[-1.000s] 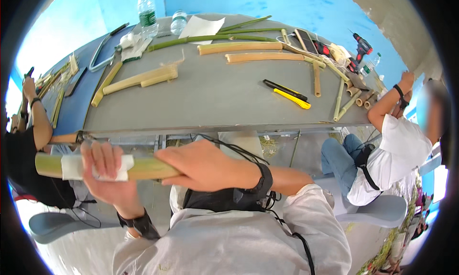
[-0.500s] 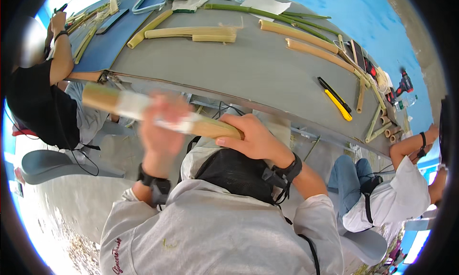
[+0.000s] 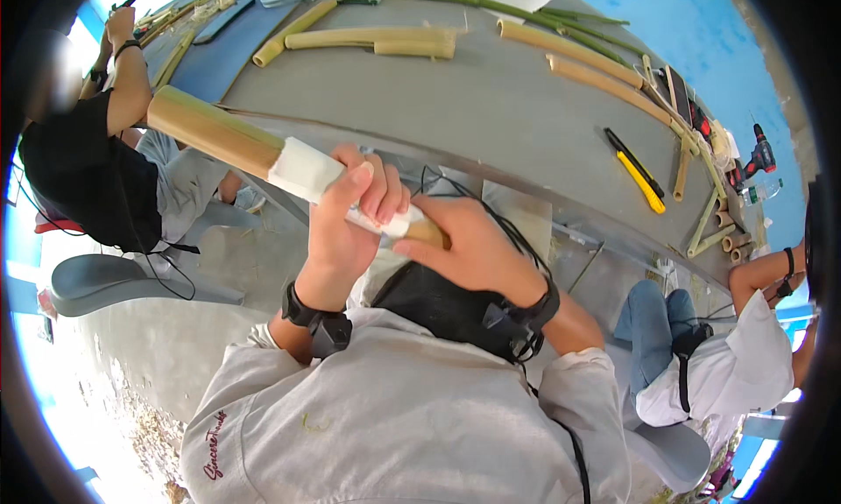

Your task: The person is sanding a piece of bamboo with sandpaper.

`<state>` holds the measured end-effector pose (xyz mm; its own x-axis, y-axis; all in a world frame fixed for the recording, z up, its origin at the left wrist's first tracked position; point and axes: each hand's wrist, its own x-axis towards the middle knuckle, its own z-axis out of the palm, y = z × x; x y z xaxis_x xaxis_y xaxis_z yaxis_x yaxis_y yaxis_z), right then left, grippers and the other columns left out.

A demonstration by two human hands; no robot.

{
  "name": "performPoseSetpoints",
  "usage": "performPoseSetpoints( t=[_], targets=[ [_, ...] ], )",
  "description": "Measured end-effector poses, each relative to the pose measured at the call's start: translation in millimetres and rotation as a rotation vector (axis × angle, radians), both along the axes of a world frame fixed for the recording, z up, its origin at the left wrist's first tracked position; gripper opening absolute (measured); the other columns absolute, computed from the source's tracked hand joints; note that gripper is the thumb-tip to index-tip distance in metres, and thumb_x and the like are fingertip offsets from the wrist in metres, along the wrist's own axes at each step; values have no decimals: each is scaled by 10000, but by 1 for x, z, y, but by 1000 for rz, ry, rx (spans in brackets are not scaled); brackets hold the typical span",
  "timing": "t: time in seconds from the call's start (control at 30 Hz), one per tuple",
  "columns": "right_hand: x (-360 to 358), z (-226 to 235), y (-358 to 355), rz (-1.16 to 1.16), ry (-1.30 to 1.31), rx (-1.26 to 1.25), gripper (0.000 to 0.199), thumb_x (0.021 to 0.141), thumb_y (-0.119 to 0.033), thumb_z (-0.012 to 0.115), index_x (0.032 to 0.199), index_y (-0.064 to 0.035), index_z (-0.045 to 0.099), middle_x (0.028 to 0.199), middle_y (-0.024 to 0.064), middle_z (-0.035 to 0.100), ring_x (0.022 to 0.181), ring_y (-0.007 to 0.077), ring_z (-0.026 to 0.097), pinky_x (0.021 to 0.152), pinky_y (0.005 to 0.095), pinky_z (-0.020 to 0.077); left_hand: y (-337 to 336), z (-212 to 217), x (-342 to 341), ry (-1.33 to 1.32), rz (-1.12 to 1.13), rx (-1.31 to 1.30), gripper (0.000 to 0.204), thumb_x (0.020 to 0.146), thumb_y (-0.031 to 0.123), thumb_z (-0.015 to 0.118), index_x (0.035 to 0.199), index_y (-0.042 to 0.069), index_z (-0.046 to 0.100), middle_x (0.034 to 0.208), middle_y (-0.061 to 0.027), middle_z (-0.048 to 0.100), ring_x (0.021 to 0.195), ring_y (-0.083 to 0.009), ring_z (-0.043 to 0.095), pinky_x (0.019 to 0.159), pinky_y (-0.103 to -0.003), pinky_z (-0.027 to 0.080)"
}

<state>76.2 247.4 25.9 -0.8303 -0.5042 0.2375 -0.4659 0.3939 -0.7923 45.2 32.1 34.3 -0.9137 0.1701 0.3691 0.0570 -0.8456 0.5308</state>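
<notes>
Rubbing bamboo pole (image 3: 215, 134) with white cloth (image 3: 307, 171) | left hand (image 3: 346, 228) wraps cloth | right hand (image 3: 464, 246) grips pole end | wiping seems midway, far length uncovered

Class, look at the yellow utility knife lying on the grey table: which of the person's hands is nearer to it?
Right. The right hand grips the bamboo pole's near end, closer to the yellow utility knife; the left hand, wrapped around the white cloth, is farther off.

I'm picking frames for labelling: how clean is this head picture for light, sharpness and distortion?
Head view: bright daylight, blown out white at the left rim; strong fisheye bend curves the grey table edge; the left hand, right hand and bamboo pole are fairly sharp; a dark circular vignette cuts the corners.
</notes>
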Motion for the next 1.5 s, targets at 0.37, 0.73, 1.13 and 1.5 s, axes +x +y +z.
performPoseSetpoints(
  t=[0.37,0.73,1.13,1.5],
  targets=[
    [-1,-3,-2,-36,153,34,496,938,-447,741,1197,-42,618,788,195,683,750,438,671,663,498,504,-9,-5,-10,-24,-47,-74,226,1014,194,557,843,136,421,672,25,344,636,-124,367,669,-338,365],
    [3,-3,24,38,-53,126,660,980,-441,704,1429,-67,397,729,190,628,709,427,651,648,498,478,-38,7,-21,10,19,33,260,1030,153,566,827,140,404,723,24,356,676,-131,383,719,-326,386],
    [11,-16,30,-60,297,143,454,926,-462,748,1139,-99,578,718,145,621,669,401,646,571,484,472,-41,11,-24,118,63,131,275,1056,215,570,861,139,392,702,46,337,615,-70,330,656,-302,347],
    [9,-11,39,-70,210,6,399,907,-456,775,1077,-114,657,738,113,652,691,362,661,607,443,487,-28,5,-21,142,-57,271,284,1020,209,668,887,172,419,708,58,369,646,-75,363,701,-302,356]
  ],
)
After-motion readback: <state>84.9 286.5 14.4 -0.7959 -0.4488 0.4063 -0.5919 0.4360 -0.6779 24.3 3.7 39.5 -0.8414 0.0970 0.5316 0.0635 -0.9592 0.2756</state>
